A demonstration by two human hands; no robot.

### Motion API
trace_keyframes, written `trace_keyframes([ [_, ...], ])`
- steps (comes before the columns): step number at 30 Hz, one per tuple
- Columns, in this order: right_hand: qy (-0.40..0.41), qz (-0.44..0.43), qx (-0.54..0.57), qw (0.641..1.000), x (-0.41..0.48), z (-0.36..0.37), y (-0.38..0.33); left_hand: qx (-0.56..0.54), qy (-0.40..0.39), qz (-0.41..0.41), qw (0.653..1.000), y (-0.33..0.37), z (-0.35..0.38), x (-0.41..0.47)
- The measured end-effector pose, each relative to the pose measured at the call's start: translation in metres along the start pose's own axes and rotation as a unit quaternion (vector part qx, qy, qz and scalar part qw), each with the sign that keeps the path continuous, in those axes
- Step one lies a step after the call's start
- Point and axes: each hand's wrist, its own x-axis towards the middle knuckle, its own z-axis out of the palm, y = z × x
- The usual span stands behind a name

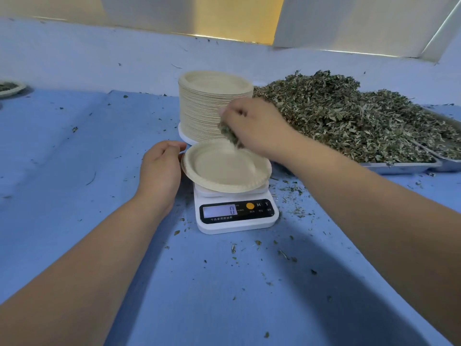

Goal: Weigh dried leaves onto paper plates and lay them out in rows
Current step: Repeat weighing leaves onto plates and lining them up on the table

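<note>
An empty paper plate (225,169) sits on a small white digital scale (235,213) whose display reads 0. My right hand (254,126) hovers over the plate's far edge and grips a clump of dried leaves (230,134). My left hand (161,168) rests beside the plate's left rim, its fingertips curled at the edge. A tall stack of paper plates (212,106) stands just behind the scale. To the right, a big heap of dried leaves (349,113) fills a metal tray (401,167).
The table is covered with blue cloth (74,171), strewn with leaf crumbs around the scale. A filled paper plate (10,88) lies at the far left edge. A second metal tray (449,156) overlaps the first at the right. A pale wall runs behind.
</note>
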Motion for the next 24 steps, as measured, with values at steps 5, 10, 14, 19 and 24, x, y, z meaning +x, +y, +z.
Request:
trace_keyframes([
  [5,-0.112,-0.045,-0.104,0.987,-0.009,0.01,0.001,-0.008,0.0,0.005,1.0,-0.001,0.0,0.0],
  [10,-0.059,-0.038,-0.048,0.996,0.001,-0.016,0.003,0.004,-0.001,0.003,1.0,0.0,0.001,0.0],
  [14,-0.018,0.016,-0.087,0.996,0.006,-0.031,0.043,0.007,-0.002,0.004,1.0,0.0,0.001,0.0],
  [19,0.016,0.162,-0.17,0.972,-0.006,-0.047,0.123,0.013,-0.006,0.004,1.0,0.001,0.002,-0.002],
  [24,-0.037,0.219,-0.247,0.943,-0.011,-0.055,0.155,0.017,-0.006,0.005,1.0,0.002,0.002,-0.003],
])
